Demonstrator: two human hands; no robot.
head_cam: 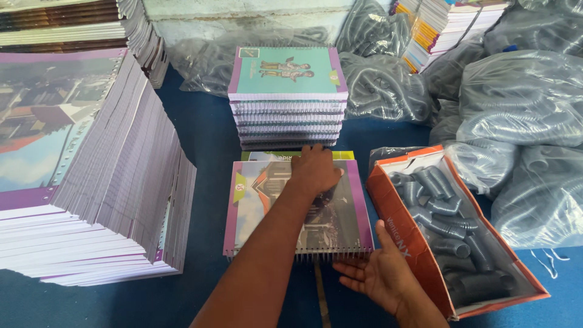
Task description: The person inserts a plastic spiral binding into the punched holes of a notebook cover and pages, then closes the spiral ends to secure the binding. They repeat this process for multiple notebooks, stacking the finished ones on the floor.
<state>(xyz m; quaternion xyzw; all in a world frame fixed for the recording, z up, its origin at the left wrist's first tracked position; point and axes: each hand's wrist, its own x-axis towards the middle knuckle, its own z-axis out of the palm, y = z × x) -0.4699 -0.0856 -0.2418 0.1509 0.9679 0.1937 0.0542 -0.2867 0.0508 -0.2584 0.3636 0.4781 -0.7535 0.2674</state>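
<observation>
Left arm stretched straight out, running up from the bottom edge through the middle of the view, forearm bare and long. Left hand at the far end, palm down, flat, fingers together and pointing away from the body, knuckles up, wrist level with the forearm. Right hand close in, low on the right side, palm turned up and open, fingers spread and pointing to the left, thumb sticking upward. Right wrist bent, forearm entering from the bottom right corner, only a short part of it showing. The two hands are apart, left far ahead, right near
</observation>
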